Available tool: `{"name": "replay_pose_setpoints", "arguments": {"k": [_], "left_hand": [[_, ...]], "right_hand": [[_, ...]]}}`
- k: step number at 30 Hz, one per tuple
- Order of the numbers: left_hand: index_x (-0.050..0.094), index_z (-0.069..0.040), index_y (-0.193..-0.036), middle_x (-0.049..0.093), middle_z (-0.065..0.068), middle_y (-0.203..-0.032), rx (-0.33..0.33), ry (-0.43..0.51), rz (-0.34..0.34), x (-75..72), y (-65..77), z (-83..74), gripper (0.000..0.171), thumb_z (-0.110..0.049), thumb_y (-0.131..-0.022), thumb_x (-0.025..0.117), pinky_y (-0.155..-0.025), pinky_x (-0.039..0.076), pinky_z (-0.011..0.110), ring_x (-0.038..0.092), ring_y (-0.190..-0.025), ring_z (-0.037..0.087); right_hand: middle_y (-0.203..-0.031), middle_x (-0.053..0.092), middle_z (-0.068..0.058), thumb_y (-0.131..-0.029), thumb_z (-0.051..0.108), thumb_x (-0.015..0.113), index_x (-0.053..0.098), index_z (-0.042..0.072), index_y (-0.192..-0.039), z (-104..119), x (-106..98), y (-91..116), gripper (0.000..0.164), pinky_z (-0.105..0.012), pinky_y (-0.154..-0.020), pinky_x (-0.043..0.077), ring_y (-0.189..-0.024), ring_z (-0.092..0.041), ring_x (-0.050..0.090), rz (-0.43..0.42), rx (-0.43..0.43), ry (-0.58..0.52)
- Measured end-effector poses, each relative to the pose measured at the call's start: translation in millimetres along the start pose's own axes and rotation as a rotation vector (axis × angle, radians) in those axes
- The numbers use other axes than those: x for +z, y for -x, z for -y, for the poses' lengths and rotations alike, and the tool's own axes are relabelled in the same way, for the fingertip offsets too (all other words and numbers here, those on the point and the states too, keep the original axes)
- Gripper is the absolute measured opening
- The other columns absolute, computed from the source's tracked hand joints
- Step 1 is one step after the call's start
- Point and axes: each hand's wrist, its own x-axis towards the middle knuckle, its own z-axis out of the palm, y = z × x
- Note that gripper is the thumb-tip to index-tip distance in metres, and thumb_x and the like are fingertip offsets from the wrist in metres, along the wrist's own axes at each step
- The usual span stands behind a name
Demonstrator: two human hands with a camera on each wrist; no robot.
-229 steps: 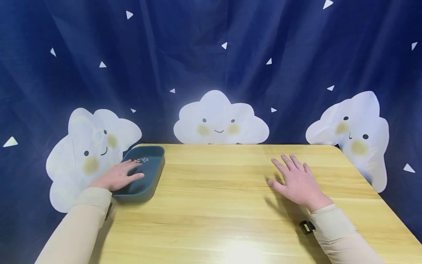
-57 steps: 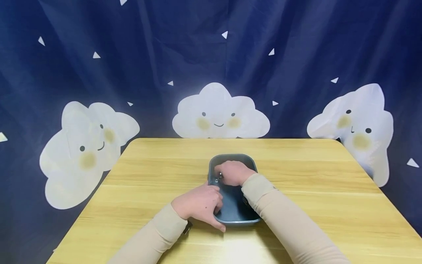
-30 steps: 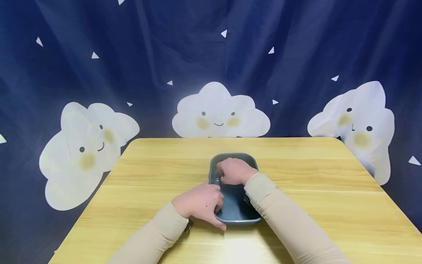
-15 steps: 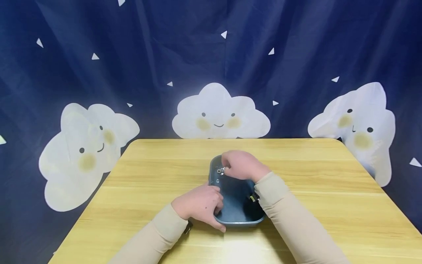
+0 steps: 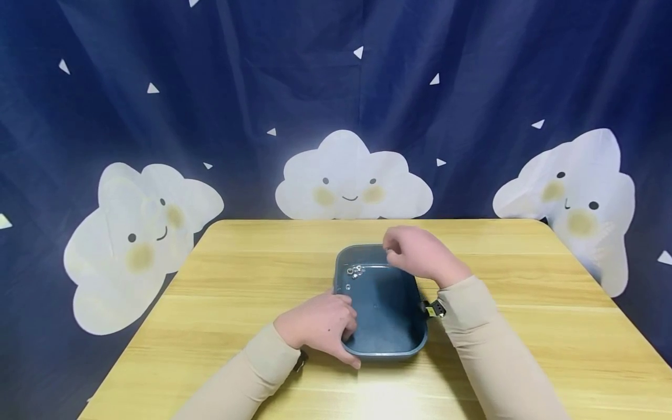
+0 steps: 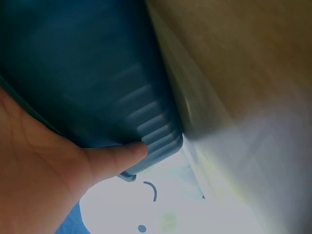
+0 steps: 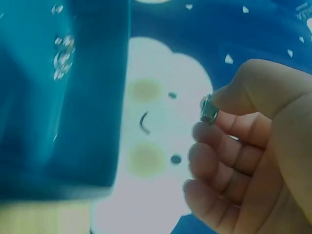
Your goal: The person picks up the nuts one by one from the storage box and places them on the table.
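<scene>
Up and to the right goes the right hand (image 5: 418,254): 0.5 s ago it was lower over the far left part of the tray (image 5: 380,315), and now it hangs at the far right corner. With that shift, the small metal pieces (image 5: 356,270) on the far left of the tray floor come into full view on my feed, and so does most of the bare floor beside them.

From the right wrist I can see why the move matters. Thumb and forefinger pinch 1 metal nut (image 7: 209,112), with the other fingers loosely curled below and touching nothing that I can see. So I judge the picking-up step done for this nut: it is held up off the tray floor, apart from the rest. The head view hides most of it behind the fingers, and I can't tell from there whether it has passed the far rim.

Nearer than the cluster, close to the left wall, 1 stray piece (image 5: 347,286) lies by itself. The cluster overlaps too much for me to give a sure count.

As for the left hand (image 5: 317,324), I see no change. Its fingers curl over the tray's left rim, and its thumb (image 6: 117,158) lies against the outside near the corner, so I read it as steadying the tray on the wooden table (image 5: 236,271).
</scene>
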Motion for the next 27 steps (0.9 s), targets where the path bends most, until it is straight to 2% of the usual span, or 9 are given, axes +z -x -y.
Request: {"name": "replay_pose_setpoints", "arguments": {"k": [5, 11, 20, 27], "left_hand": [[0.049, -0.03, -0.054, 0.04, -0.024, -0.062, -0.004, 0.0, 0.009, 1.2, -0.5, -0.5, 0.055, -0.076, -0.07, 0.073, -0.066, 0.033, 0.026, 0.039, -0.07, 0.005], [0.05, -0.03, -0.054, 0.041, -0.024, -0.063, -0.013, 0.001, 0.034, 1.4, 0.0, -2.1, 0.055, -0.077, -0.071, 0.072, -0.067, 0.033, 0.027, 0.039, -0.071, 0.005], [0.05, -0.03, -0.054, 0.041, -0.025, -0.063, -0.017, -0.005, 0.038, 1.1, -0.3, -1.7, 0.054, -0.076, -0.071, 0.072, -0.067, 0.033, 0.027, 0.039, -0.07, 0.005], [0.05, -0.029, -0.054, 0.041, -0.024, -0.062, -0.018, 0.009, 0.032, -0.6, -0.7, -0.9, 0.055, -0.075, -0.072, 0.073, -0.065, 0.033, 0.026, 0.038, -0.071, 0.005]], "right_hand": [[-0.077, 0.059, 0.005, -0.083, 0.014, 0.066, 0.068, 0.016, -0.089, -17.8, 3.9, 11.6, 0.007, -0.037, -0.068, 0.047, -0.07, -0.017, 0.054, -0.07, 0.029, 0.015], [-0.073, 0.058, 0.006, -0.082, 0.013, 0.066, 0.068, 0.014, -0.087, -39.5, 11.7, 22.3, 0.005, -0.037, -0.067, 0.045, -0.068, -0.017, 0.054, -0.085, 0.086, 0.037], [-0.073, 0.057, 0.004, -0.082, 0.011, 0.065, 0.067, 0.012, -0.087, -66.6, 18.6, 30.5, 0.005, -0.039, -0.069, 0.045, -0.07, -0.019, 0.054, -0.006, 0.131, 0.072], [-0.075, 0.058, 0.002, -0.083, 0.014, 0.067, 0.065, 0.012, -0.086, -83.8, 26.8, 33.6, 0.003, -0.04, -0.07, 0.045, -0.071, -0.021, 0.055, 0.053, 0.182, 0.054]]}}
